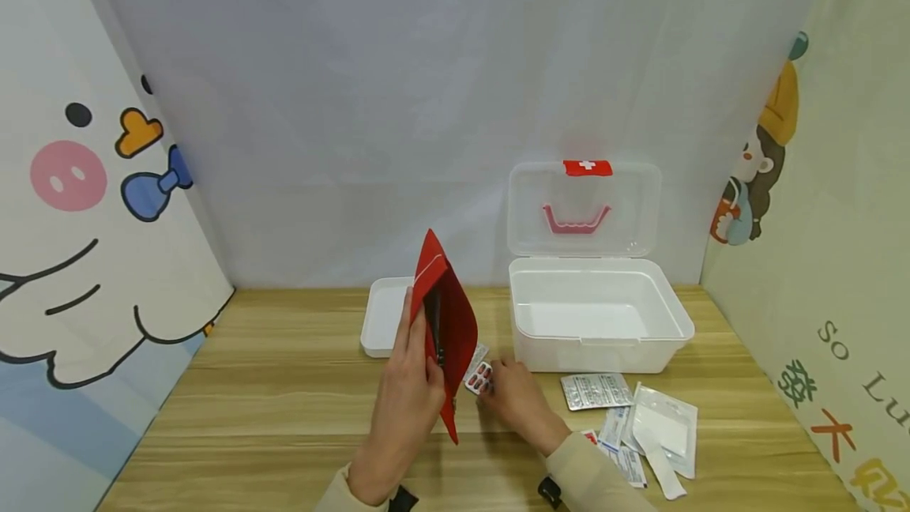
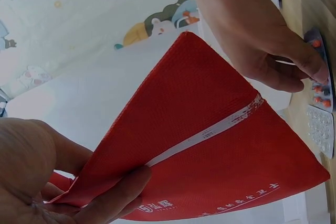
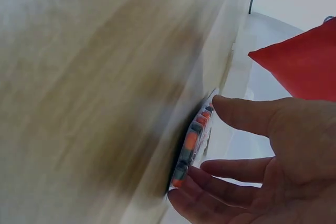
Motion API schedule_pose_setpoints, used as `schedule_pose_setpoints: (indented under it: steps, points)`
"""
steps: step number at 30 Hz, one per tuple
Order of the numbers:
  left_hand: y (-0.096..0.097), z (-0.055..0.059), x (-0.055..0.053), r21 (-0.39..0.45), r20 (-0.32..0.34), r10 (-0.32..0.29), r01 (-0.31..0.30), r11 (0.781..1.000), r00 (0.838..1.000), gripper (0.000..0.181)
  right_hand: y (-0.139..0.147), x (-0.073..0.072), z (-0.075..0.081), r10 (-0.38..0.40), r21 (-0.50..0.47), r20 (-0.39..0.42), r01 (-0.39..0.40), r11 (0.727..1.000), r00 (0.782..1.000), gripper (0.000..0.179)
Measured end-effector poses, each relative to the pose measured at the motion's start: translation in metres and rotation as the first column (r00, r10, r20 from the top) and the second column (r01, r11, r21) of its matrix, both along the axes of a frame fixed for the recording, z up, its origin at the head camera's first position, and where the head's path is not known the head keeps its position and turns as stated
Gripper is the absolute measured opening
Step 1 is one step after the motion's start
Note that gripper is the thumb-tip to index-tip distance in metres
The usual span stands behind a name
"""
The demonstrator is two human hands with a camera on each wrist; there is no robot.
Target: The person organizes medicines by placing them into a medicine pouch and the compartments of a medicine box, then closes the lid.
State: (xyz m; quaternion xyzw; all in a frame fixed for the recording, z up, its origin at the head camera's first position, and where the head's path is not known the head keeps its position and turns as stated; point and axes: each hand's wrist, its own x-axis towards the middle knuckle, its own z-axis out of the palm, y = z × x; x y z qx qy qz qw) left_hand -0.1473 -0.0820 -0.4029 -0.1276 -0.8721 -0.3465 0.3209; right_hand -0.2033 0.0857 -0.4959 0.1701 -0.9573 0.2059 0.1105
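My left hand [image 1: 405, 405] grips a red fabric pouch [image 1: 462, 326] by its side and holds it up on edge above the table. The pouch's mouth gapes, with something dark inside that I cannot make out. On the table to its right, my right hand [image 1: 522, 405] pinches a blister pack of red-and-dark capsules [image 3: 191, 142] by its edges, thumb on one side and fingertips on the other. The pack lies at or just above the tabletop. Beside it is a clear-and-silver blister pack [image 2: 320, 129], partly behind the capsules in the head view.
A white first-aid box [image 1: 583, 354] stands at the back right, its clear lid [image 1: 626, 212] raised. Behind the pouch lies a white tray [image 1: 384, 318]. Right of my right hand are a silver blister pack [image 1: 596, 391], small packets [image 1: 613, 427] and a white dressing packet [image 1: 682, 417].
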Motion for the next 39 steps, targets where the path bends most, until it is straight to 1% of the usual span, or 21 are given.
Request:
schedule_pose_setpoints:
  steps: [3, 7, 14, 21, 27, 32, 37, 39]
  points:
    - [0.0, 0.0, 0.0, 0.002, 0.002, -0.002, 0.002, 1.0, 1.0, 0.089, 0.001, -0.001, -0.003, 0.004, 0.013, -0.011, -0.004, 1.0, 1.0, 0.025]
    - [0.001, 0.0, 0.0, 0.004, 0.005, 0.0, 0.0, 1.0, 1.0, 0.089, 0.002, -0.001, -0.004, 0.001, 0.021, 0.002, -0.001, 1.0, 1.0, 0.024]
    - [0.001, 0.0, 0.0, 0.012, 0.008, -0.007, 0.007, 1.0, 1.0, 0.093, 0.003, -0.003, -0.003, -0.008, 0.021, 0.069, 0.007, 1.0, 0.998, 0.028]
    - [0.002, 0.0, 0.0, 0.016, -0.001, -0.012, 0.012, 1.0, 1.0, 0.092, 0.007, -0.004, 0.0, -0.018, -0.015, 0.171, 0.021, 1.0, 0.985, 0.033]
    - [0.002, -0.001, 0.001, 0.011, -0.001, -0.007, 0.007, 1.0, 1.0, 0.092, 0.009, -0.003, 0.002, 0.0, -0.058, 0.191, 0.011, 0.998, 0.982, 0.037]
    - [0.003, -0.001, 0.001, 0.01, -0.002, -0.005, 0.006, 1.0, 1.0, 0.091, 0.011, -0.003, 0.001, 0.006, -0.109, 0.245, 0.022, 0.994, 0.969, 0.043]
    - [0.003, -0.002, 0.002, 0.009, 0.003, -0.003, 0.003, 1.0, 1.0, 0.092, 0.012, -0.003, 0.0, -0.003, -0.113, 0.322, 0.042, 0.993, 0.947, 0.048]
    - [0.003, -0.002, 0.002, 0.01, 0.005, -0.003, 0.003, 1.0, 1.0, 0.092, 0.013, -0.003, 0.0, -0.005, -0.112, 0.333, 0.045, 0.993, 0.943, 0.049]
